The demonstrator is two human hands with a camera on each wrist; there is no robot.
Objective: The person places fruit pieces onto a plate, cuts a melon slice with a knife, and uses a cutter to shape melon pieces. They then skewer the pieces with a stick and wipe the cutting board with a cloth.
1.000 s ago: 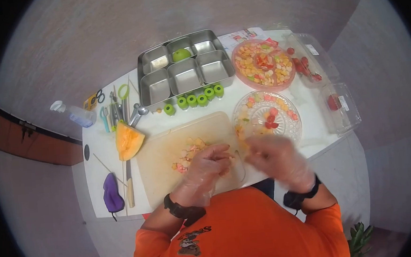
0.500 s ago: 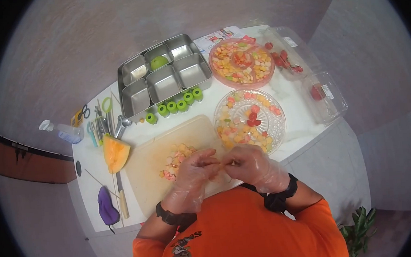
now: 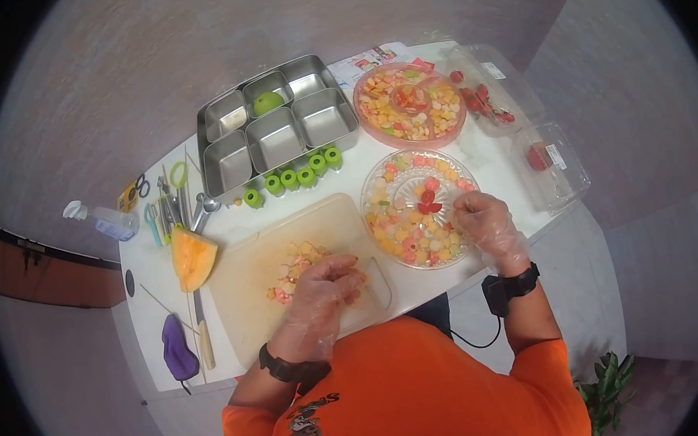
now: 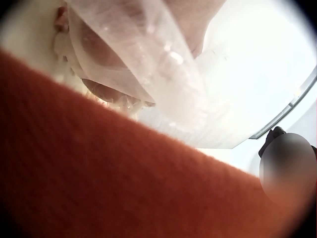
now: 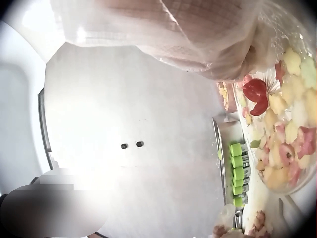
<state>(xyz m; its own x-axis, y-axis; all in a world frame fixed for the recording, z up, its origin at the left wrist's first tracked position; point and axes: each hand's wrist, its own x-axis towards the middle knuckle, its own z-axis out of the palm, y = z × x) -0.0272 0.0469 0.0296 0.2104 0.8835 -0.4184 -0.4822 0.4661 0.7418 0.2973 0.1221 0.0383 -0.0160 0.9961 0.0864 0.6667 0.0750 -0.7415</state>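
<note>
In the head view my gloved left hand [image 3: 320, 300] is over the cutting board [image 3: 240, 265], its fingers curled round what look like small fruit pieces. Cut fruit shapes [image 3: 296, 263] lie in a pile beside it. My gloved right hand [image 3: 489, 229] is at the right rim of the clear glass plate [image 3: 374, 234], fingers bent together; whether they pinch a piece is hidden. Small fruit shapes ring that plate, with red pieces [image 3: 429, 207] near its middle. The right wrist view shows the right glove [image 5: 198, 34] beside the plate's fruit; its fingertips are hidden.
Behind stand a steel tray [image 3: 202, 167], green-topped cutters [image 3: 289, 179], a pink divided platter [image 3: 376, 135] of fruit and clear boxes [image 3: 554, 177]. At left are a melon wedge [image 3: 194, 258], a knife [image 3: 206, 345], utensils and a spray bottle [image 3: 113, 224].
Both hands met in front of me half a second ago. The right hand has since moved right and away from me to the plate's rim, while the left stayed over the board.
</note>
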